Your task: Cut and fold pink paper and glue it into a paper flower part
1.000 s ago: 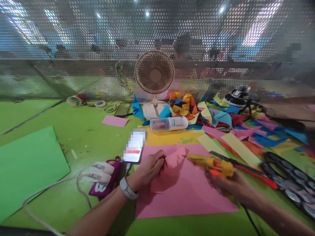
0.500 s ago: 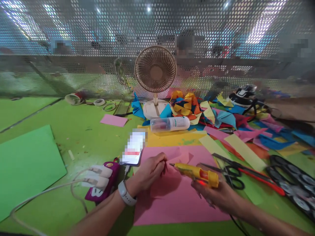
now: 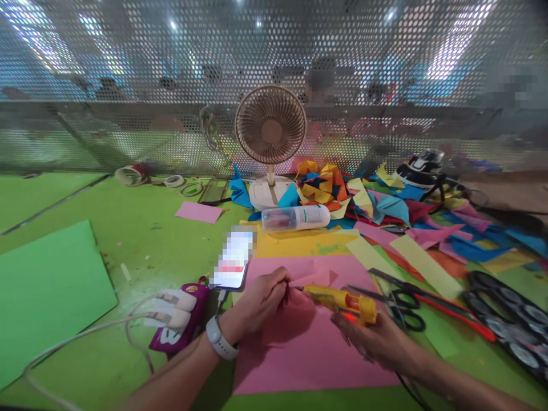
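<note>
My left hand [image 3: 266, 295], with a white band on its wrist, is closed on a folded piece of pink paper [image 3: 295, 311] above a flat pink sheet [image 3: 321, 368]. Its fingers pinch the paper's upper edge; the exact fold is hard to make out. In my right hand [image 3: 366, 341] is a yellow hot glue gun [image 3: 327, 295], gripped with the fingers wrapped below it and a small red light showing. The nozzle points left, close to my left fingertips and the pink paper. A black cord runs down from my right hand.
Scissors [image 3: 409, 318] and a red-handled tool [image 3: 454, 315] lie right. A phone [image 3: 233, 260] and purple power strip [image 3: 175, 337] with white cables are left. Behind are a clear bottle [image 3: 295, 218], a fan [image 3: 270, 128], folded colored papers [image 3: 323, 185] and a perforated screen [image 3: 363, 125].
My right hand has moved the glue gun slightly left, so its nozzle is nearer my left fingertips. My left hand keeps its pinch on the pink paper.
</note>
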